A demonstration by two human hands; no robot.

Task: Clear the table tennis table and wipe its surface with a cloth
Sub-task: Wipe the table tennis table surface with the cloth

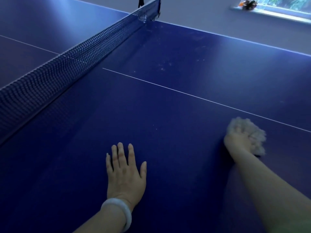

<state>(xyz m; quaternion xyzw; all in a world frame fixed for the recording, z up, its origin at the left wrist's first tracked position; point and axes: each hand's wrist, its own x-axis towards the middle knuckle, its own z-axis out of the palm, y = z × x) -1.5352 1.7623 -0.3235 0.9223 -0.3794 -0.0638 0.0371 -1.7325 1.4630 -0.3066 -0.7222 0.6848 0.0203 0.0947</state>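
A: Two hands on the dark blue, matte, flat table tennis table (pixel 168 115). Surface record, please

B: Smooth board, thin white centre line running from mid-frame toward the right edge, white border along the far side. Pale dusty smudges and specks sit near the net beyond the centre line; a few tiny specks lie nearer, ahead of the left hand

A: Net?

B: Dark blue mesh net (pixel 67 69) with a pale top band, stretched diagonally from the left edge to the far post, upright and taut. It divides this half from the far half

A: Cloth?

B: Pale grey, fluffy, bunched cloth (pixel 252 132), crumpled into a rough ball, resting on the table just this side of the centre line, at the right. The right hand (pixel 239 140) grips it, fingers curled into the wad; the cloth bulges out beyond and to the right of the hand. This area is blurred, so individual fingers cannot be told apart

A: Left hand?

B: Left hand (pixel 125 172) lies flat, palm down on the table, fingers straight and slightly spread, holding nothing. A smooth, pale, translucent round bangle (pixel 117 214) circles the wrist

A: Surroundings?

B: Grey floor beyond the table; bright window ledge (pixel 272 9) at upper right with a small dark and orange object, too blurred to identify
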